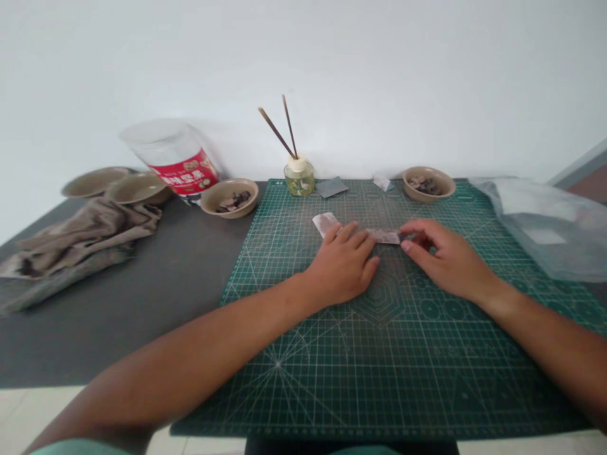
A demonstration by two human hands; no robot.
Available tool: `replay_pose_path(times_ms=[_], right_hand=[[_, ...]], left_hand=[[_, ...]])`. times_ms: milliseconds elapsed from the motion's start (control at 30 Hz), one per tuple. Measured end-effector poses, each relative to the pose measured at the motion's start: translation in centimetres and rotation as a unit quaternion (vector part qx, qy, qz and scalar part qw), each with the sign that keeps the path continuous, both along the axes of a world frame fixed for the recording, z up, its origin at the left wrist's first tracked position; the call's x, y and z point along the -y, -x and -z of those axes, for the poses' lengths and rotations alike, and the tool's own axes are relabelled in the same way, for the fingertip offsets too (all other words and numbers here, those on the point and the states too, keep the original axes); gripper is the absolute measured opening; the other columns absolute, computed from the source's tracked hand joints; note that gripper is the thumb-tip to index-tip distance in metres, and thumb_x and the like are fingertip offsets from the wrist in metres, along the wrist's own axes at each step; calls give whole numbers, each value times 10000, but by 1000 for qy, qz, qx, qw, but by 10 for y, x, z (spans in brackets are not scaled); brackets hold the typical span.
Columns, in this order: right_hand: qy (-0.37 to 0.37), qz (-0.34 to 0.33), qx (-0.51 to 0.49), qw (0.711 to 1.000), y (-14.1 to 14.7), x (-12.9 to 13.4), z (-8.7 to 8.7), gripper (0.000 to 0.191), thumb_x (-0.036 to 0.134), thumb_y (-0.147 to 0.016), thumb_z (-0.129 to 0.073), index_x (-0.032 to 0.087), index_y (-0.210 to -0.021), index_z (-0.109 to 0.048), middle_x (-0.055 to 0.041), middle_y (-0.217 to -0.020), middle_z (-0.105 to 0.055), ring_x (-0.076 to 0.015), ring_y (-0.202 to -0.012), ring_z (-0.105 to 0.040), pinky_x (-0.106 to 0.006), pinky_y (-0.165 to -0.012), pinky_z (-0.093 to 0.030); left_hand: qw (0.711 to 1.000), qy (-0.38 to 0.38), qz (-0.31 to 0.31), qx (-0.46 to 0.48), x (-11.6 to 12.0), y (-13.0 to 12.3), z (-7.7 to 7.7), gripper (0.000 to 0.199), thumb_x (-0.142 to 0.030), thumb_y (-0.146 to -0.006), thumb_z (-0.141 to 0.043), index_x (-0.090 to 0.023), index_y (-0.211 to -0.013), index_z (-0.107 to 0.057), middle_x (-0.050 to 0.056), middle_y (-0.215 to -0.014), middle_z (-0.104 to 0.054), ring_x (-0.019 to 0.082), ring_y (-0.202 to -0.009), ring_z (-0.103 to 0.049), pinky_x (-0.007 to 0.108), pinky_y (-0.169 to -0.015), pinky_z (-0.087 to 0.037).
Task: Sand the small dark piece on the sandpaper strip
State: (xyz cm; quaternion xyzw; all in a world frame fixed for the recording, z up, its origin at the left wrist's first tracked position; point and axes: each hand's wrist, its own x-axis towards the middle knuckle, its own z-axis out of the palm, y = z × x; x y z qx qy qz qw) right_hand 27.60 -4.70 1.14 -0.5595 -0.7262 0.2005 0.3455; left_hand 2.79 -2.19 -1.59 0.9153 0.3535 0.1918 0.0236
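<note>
A thin, light strip (385, 236) lies on the green cutting mat (332, 379), between my two hands. My left hand (342, 262) rests palm down with fingers spread over the strip's left part. Past its fingertips a whitish end piece (324, 223) shows; whether it joins the strip is hidden. At the strip's right end, my right hand (439, 256) pinches a small dark piece (401, 237) between thumb and index finger.
Bowls with small dark pieces stand at back left (230, 198) and back right (429, 184). A reed diffuser (299, 175), grey square (332, 187) and small white paper (382, 182) line the back. Cloth (80, 237), empty bowls and a tilted jar (177, 164) sit left; a plastic bag (554, 221) right.
</note>
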Motion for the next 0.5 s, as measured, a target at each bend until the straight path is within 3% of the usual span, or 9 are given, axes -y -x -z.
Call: replay_pose_path(times_ms=[200,400,500], right_hand=[[4,-15,46,999,2,-8,6,233,382,-1007,-654,261,-1162,-779,-76,-987,-790,-246,-781,-679,-392,-692,-547],[13,-20,56,998,8,-7,9,222,391,-1021,-645,270,-1163,-766,-85,-1073,-819,-279,-897,-733,-442,-797,-584],[22,-10,41,999,9,-8,11,231,392,-1028,-642,284,-1191,-765,-88,-1112,-831,-302,-958,-756,-464,-828,-604]], left_hand=[[1000,3,16,-17,5,1,-8,472,-397,-1164,-421,-105,-1437,-672,172,-1414,-730,384,-1320,-628,607,-1159,-480],[999,31,6,-16,0,0,1,645,-491,-1151,-470,-64,-1632,-496,216,-1729,-497,427,-1640,-380,643,-1326,-317],[999,44,23,-13,-3,0,-1,603,-475,-1153,-459,-70,-1593,-540,188,-1655,-592,401,-1573,-478,627,-1327,-322]])
